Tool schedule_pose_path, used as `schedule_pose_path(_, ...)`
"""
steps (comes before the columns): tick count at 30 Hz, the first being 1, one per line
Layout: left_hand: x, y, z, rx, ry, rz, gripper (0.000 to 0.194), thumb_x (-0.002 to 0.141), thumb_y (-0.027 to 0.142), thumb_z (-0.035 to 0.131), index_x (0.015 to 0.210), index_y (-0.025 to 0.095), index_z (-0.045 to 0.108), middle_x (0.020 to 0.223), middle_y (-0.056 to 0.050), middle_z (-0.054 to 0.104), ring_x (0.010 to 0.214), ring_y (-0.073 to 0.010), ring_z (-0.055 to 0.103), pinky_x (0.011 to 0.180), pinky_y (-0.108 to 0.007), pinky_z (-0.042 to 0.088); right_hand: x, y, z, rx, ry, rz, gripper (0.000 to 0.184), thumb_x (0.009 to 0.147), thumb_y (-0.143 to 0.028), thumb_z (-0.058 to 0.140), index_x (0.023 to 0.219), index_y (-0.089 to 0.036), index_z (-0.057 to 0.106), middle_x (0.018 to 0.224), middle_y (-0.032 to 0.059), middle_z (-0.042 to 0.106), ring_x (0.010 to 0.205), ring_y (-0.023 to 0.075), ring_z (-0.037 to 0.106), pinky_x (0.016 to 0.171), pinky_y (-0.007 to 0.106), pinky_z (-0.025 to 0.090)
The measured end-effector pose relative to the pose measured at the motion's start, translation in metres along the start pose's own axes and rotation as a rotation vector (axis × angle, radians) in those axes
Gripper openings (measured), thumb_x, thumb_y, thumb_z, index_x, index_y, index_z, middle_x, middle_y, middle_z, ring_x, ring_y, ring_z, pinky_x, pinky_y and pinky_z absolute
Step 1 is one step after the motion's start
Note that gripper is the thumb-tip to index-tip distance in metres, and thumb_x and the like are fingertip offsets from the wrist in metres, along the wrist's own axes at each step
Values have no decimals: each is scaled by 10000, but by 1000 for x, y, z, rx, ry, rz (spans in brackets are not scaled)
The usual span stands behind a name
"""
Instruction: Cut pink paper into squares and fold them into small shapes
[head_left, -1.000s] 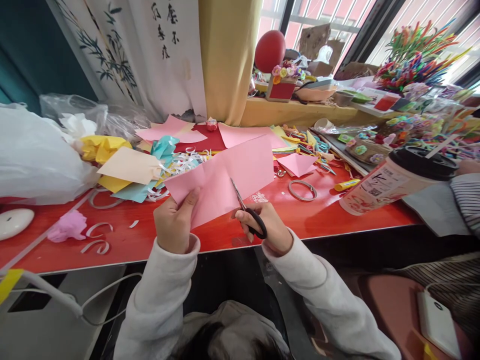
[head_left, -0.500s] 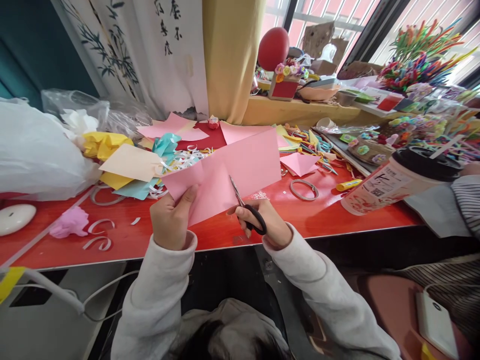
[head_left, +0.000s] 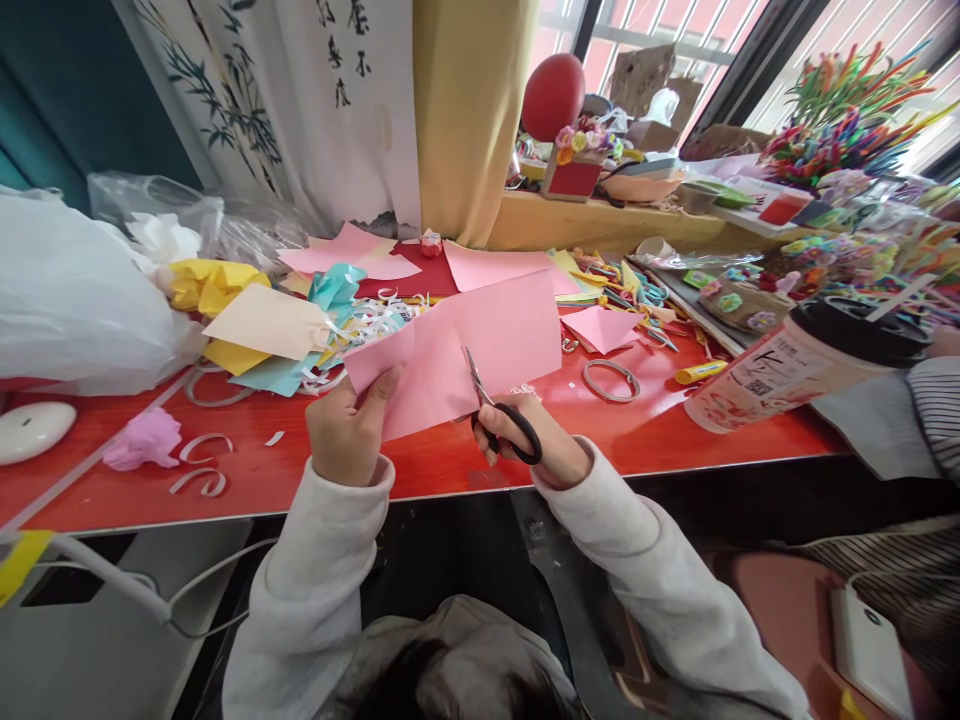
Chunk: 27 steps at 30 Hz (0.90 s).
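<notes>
My left hand (head_left: 346, 430) pinches the lower left part of a pink sheet of paper (head_left: 510, 325), thumb on the near face. The sheet is held up over the table, with a crease or cut line near its middle. Closed round the black handles of a pair of scissors (head_left: 517, 425), my right hand (head_left: 544, 440) is at the sheet's lower edge. The blades point up and to the left across the paper; whether they bite into it is hard to see. Behind the sheet lie curled white paper strips (head_left: 382, 320) and a crumpled teal paper (head_left: 337, 288).
On the red table (head_left: 600, 440), a lidded drink cup (head_left: 795, 365) tilts at the right beside a person's striped sleeve (head_left: 937, 400). A tape ring (head_left: 611, 380) and folded pink paper (head_left: 600, 328) lie nearer. A white plastic bag (head_left: 82, 300) fills the left.
The left part of the pink sheet has shifted slightly right, and its upper right corner has dropped a little. The scissors have moved slightly right; both hands keep their holds.
</notes>
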<state>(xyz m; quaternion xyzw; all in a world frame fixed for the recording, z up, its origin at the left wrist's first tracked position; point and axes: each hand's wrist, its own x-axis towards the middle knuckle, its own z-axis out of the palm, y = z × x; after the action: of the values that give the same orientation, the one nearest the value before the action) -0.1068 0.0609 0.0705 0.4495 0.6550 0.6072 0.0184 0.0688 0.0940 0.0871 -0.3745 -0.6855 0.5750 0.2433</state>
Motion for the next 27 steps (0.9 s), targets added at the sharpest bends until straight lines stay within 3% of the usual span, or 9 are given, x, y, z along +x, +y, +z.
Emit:
schedule_pose_path(13, -7, 1, 2, -57, -22, -38, 235, 653, 380, 624, 666, 152, 680, 446, 27, 527, 464, -112, 458, 460, -240, 341, 3, -1, 7, 26, 114, -48, 466, 655, -578, 545, 500, -144, 476, 407, -23, 454, 385, 69, 449, 402, 202, 310)
schedule_pose_path(20, -6, 1, 1, -50, -40, -67, 247, 647, 385, 627, 661, 143, 678, 475, 15, 566, 482, -125, 499, 438, -232, 361, 5, 6, 10, 81, 157, -113, 417, 679, -501, 575, 485, -155, 444, 378, -53, 405, 348, 58, 411, 398, 210, 291)
schedule_pose_path(27, -5, 1, 1, -110, -40, -92, 218, 642, 352, 645, 695, 144, 686, 558, 1, 625, 577, -152, 567, 511, -240, 424, 6, 6, 11, 94, 180, -104, 435, 653, -536, 577, 483, -157, 446, 376, -51, 419, 328, 50, 386, 365, 208, 255)
